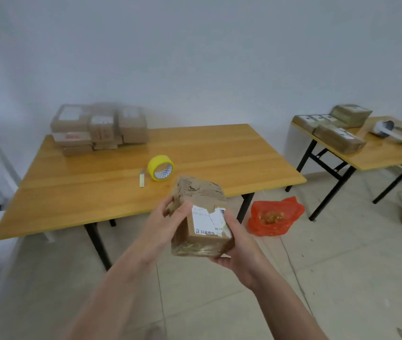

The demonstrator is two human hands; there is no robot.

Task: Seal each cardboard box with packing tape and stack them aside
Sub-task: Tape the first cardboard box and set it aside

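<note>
Before the table, box gripped by left hand, right hand; right fingers hidden.

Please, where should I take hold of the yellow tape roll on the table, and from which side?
Come from above and pinch the yellow tape roll across its two flat faces: it seems to stand on its rim, core facing you. The left hand and right hand both hold the box; free one first.
</note>
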